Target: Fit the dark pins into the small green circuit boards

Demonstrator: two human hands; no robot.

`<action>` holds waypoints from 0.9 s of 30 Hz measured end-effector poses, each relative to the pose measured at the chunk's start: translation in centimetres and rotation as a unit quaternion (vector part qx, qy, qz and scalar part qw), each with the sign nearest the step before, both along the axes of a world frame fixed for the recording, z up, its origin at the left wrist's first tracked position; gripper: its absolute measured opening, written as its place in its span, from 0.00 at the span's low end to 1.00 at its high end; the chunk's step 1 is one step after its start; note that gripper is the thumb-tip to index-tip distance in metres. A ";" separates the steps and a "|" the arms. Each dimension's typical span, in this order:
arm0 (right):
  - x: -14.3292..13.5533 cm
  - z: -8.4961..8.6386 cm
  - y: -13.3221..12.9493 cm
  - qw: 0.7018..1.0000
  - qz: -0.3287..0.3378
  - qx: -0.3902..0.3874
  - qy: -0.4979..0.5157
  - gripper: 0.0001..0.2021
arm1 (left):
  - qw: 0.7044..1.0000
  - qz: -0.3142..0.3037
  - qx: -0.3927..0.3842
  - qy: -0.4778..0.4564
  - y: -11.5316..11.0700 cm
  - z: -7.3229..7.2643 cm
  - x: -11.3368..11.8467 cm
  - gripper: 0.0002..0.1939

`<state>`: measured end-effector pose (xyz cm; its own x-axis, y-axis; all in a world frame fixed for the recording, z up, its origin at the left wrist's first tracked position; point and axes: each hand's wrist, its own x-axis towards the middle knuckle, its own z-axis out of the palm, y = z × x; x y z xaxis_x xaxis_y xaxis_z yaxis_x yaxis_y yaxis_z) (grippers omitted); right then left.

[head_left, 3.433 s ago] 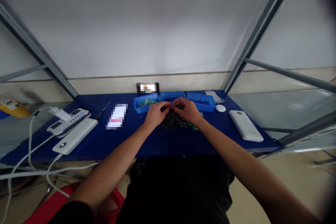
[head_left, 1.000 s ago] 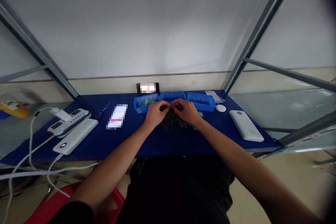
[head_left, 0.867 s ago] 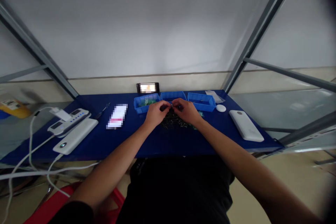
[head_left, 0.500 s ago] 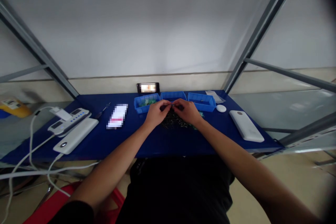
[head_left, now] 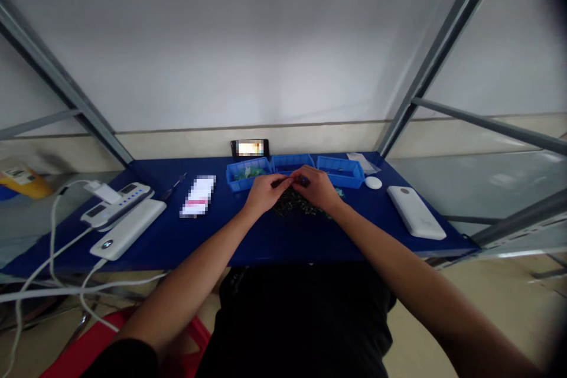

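Observation:
My left hand [head_left: 266, 191] and my right hand [head_left: 315, 186] meet fingertip to fingertip above a heap of small dark metallic pieces [head_left: 290, 204] on the blue table. Both hands are closed in a pinch; whatever sits between the fingers is too small and too covered to make out. Just behind them stand three blue bins. The left bin [head_left: 231, 179] has green and clear bits in it, the middle bin [head_left: 292, 159] is partly hidden by my hands, and the right bin [head_left: 341, 179] holds a few tiny pieces. Some greenish bits [head_left: 339, 192] lie beside my right hand.
A lit phone [head_left: 198, 196], a thin pointed tool [head_left: 173, 186], a power strip [head_left: 117, 207] and a white power bank [head_left: 128, 230] lie left. Another phone [head_left: 250, 148] leans at the back. Rightward are a round white case [head_left: 372, 183] and a white power bank [head_left: 415, 212].
My fingertips have drawn closer together, and the left fingers have shifted slightly. The bins, the heap and the other things have stayed put.

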<state>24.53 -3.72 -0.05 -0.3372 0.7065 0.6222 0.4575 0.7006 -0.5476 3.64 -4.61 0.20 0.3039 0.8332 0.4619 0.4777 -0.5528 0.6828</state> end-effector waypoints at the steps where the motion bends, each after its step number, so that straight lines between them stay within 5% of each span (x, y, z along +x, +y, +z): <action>1: 0.0 0.0 0.0 1.000 0.003 0.000 -0.001 0.08 | 1.000 -0.001 -0.003 -0.003 0.0 0.0 0.0 0.11; 27: -0.3 0.2 -0.1 0.999 -0.003 -0.027 0.018 0.05 | 0.996 0.027 0.078 0.015 0.4 -0.5 -0.1 0.13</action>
